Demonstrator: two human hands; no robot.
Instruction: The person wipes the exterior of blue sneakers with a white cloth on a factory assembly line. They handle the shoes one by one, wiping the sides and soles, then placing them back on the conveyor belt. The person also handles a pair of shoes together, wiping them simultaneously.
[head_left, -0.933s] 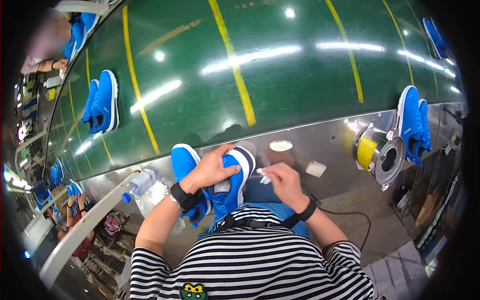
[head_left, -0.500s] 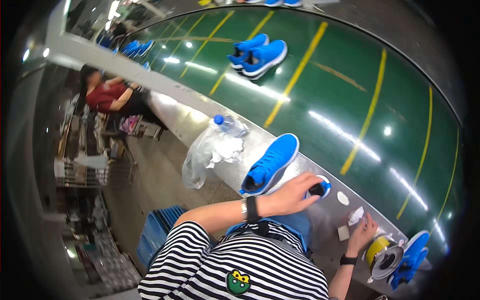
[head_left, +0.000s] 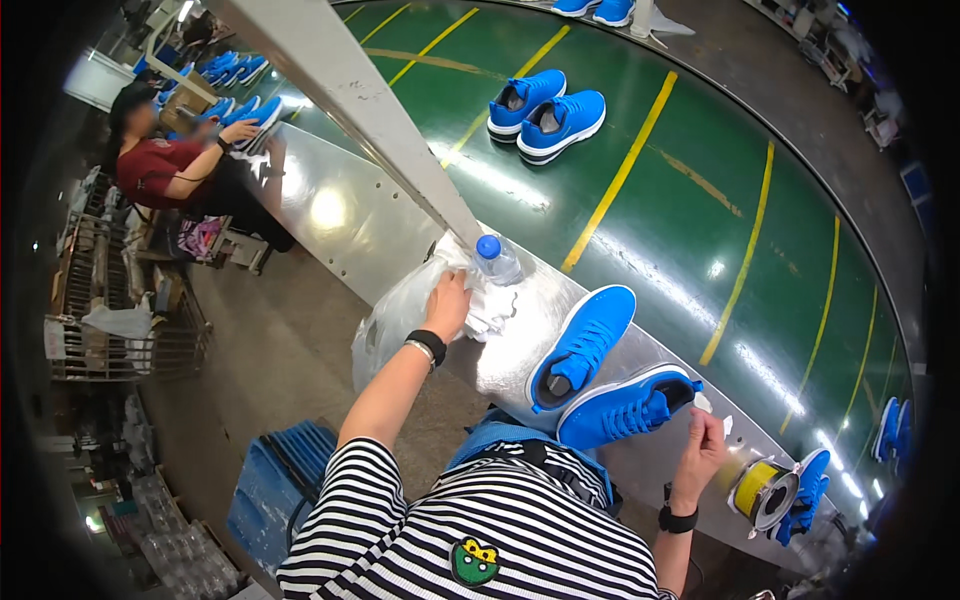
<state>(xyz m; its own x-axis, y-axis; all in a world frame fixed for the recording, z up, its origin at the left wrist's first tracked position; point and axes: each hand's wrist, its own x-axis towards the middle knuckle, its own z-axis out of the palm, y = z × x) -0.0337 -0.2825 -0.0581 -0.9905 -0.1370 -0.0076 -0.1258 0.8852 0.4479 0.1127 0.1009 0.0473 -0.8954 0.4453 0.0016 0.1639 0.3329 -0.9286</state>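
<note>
My left hand (head_left: 448, 303) is at a white plastic bag (head_left: 395, 310), its fingers curled onto the white material beside crumpled white paper (head_left: 488, 308). A clear bottle with a blue cap (head_left: 497, 262) stands just past it. In front of me a blue sneaker (head_left: 583, 348) rests on the metal ledge, toe pointing away. The other blue sneaker (head_left: 620, 412) lies crosswise nearer to me, its heel toward my right hand (head_left: 703, 447). That hand has its fingers pinched together next to a small white piece (head_left: 703, 402); whether it grips this piece is unclear.
A yellow-and-silver round tin (head_left: 765, 493) and more blue shoes (head_left: 805, 495) stand at the right. Beyond the metal ledge (head_left: 345, 215) runs a green conveyor (head_left: 690, 200) carrying a sneaker pair (head_left: 548, 115). A slanted post (head_left: 370, 110) rises at left; a co-worker (head_left: 175, 170) sits beyond.
My left hand has let go of the nearer sneaker and moved left to the bag. That sneaker now lies beside its mate. My right hand's fingers have closed near the sneaker's heel. The view has shifted.
</note>
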